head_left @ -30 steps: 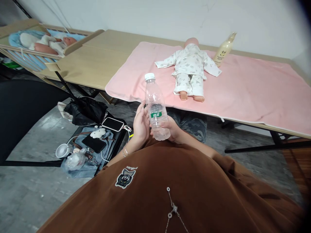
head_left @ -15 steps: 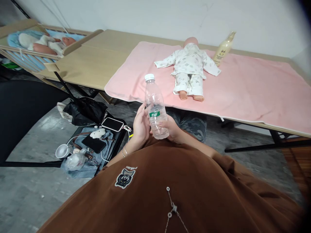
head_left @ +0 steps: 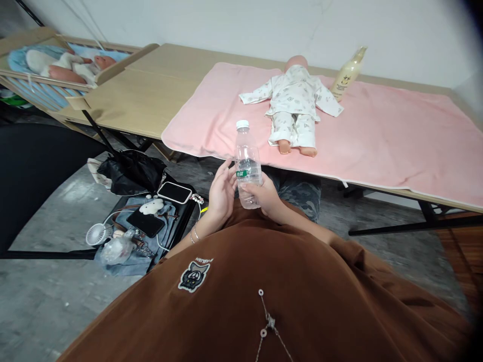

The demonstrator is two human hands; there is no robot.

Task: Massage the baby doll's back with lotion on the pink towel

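Note:
A clear plastic water bottle (head_left: 248, 156) with a white cap and a green label is held nearly upright in front of my body. My right hand (head_left: 267, 195) grips its lower part, with the thumb across the front. Beside the bottle's left side is my left hand (head_left: 222, 192), fingers extended and palm turned toward it; whether the fingertips touch the plastic I cannot tell. Past the bottle, a baby doll (head_left: 294, 103) in white patterned clothes lies on a pink blanket (head_left: 377, 136). A pale yellow pump bottle (head_left: 347, 75) leans near the doll's sleeve.
The blanket covers much of a wooden table (head_left: 139, 95) along the wall. At the left stands a wooden crib (head_left: 81, 95) with another doll inside. Nearby, a chair holds a black bag (head_left: 132, 173), phones (head_left: 174, 192), a small white fan (head_left: 97, 234) and denim cloth (head_left: 128, 266).
The water bottle has shifted slightly right and turned, so its label now faces more to the left. My left hand's fingers have opened away from its side.

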